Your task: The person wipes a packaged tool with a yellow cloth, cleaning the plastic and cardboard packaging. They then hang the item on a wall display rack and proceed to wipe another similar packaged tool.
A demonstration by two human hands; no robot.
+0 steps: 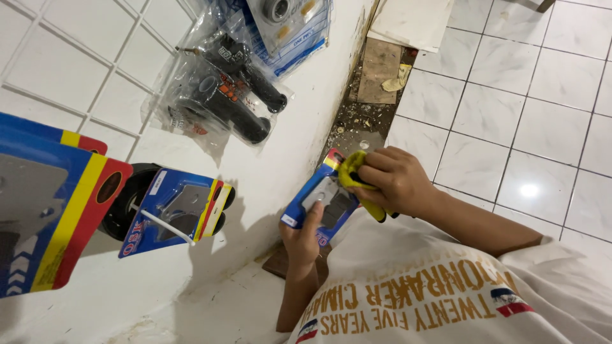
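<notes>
White floor tiles (510,127) are spreading out at three o'clock while the left hand (305,239) is gripping a blue carded pack (319,197) and the right hand (395,178), closed on a yellow cloth (357,181), is wiping its front; similar packs (172,210) are hanging at nine o'clock, seemingly untouched.

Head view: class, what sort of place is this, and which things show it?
Probably a small vehicle-parts shop: carded parts hang on a white wire rack, bagged grips hang beside them, and the right hand wipes a blue pack.

A soft yellow cloth (357,181) rubs a glossy plastic-fronted card pack (319,197); floor tiles (548,127) shine.
</notes>
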